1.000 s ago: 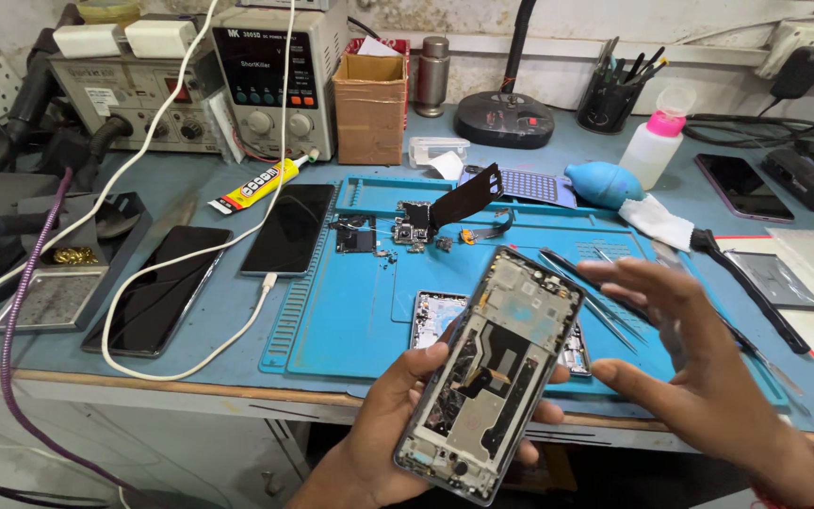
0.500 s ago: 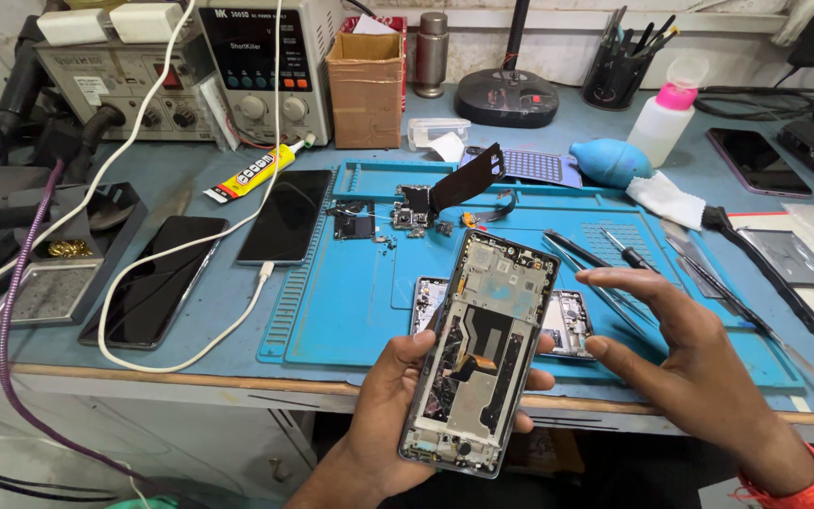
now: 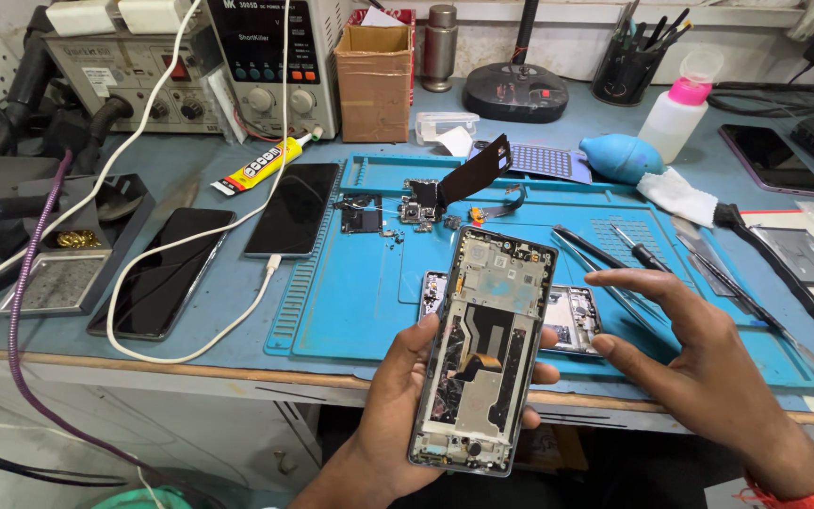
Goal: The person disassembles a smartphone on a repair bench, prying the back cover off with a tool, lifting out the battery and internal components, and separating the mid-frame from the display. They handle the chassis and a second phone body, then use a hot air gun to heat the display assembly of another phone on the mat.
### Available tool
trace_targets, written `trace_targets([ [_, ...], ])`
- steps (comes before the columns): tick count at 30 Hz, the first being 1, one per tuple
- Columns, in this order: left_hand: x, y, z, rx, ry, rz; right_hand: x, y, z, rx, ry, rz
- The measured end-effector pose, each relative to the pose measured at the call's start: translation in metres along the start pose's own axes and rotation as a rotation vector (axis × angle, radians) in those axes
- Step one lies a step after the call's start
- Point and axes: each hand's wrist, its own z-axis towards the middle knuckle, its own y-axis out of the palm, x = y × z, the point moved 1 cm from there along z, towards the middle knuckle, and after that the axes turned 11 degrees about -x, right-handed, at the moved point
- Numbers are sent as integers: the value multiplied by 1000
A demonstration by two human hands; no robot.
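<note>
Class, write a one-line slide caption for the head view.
Left hand holds an opened phone frame above a blue repair mat; right hand hovers open beside it.

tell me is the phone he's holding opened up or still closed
Opened up. The phone in the left hand has no back cover: metal shields, boards and a flex cable are exposed.

Bright, even light from above; soft shadows fall under the hands. The dark phone screens [image 3: 157, 273] show mild glare, and the edges bow slightly.
</note>
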Motion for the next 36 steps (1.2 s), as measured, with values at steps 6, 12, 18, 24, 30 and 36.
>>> trace_targets([
  [6, 0, 3, 0, 7, 25, 10, 1, 0, 1, -36, 91, -29],
  [12, 0, 5, 0, 37, 38, 27, -2, 0, 3, -30, 42, -18],
  [18, 0, 8, 1, 37, 52, 41, -5, 0, 2, -25, 14, -16],
  [24, -4, 8, 3, 123, 141, 119, -17, 2, -9, 200, -281, -111],
  [30, -19, 12, 1, 100, 372, 222, -54, 79, -47, 210, -404, -452],
  [36, -19, 12, -4, 58, 375, 227, -57, 117, -41, 203, -426, -461],
])
